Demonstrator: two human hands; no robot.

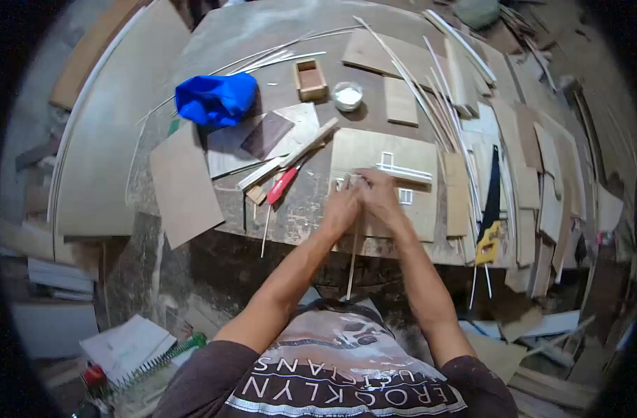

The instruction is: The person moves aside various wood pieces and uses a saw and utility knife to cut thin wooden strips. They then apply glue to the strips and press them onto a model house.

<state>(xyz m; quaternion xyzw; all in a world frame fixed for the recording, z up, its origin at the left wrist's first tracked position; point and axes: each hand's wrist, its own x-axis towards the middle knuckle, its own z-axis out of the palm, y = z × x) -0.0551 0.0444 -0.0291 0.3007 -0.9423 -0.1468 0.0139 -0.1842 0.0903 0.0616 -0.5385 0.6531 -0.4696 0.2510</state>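
**Left hand (342,207) and right hand (382,193) held close together over a pale board (421,221)**

At the far left, a large panel (103,132) was seen beside the table (304,226). A brown sheet (186,187) was laid at the table's front left, with one corner stuck out past the edge; a crumpled blue cloth (214,101) was placed farther back. Next along, a red-handled tool (282,186) was set against a wooden strip (309,144). Behind these, an open wooden box (310,80) and a small bowl (347,96) of something white were stood side by side.

The pale board was placed near the table's front edge, before the person. The fingers of both hands were bent over its left part; the fingertips were partly hidden, so whether anything was pinched could not be told. A thin stick (352,268) was seen running from beneath the hands past the table edge. Right of the hands, white strips (405,171) were laid on the board, with a small white frame (383,159) just behind and another white frame (405,196) in front.

Farther right, a yellow-handled saw (490,205) was laid, its blade pointed away from the person, beside scattered wood pieces (527,182).
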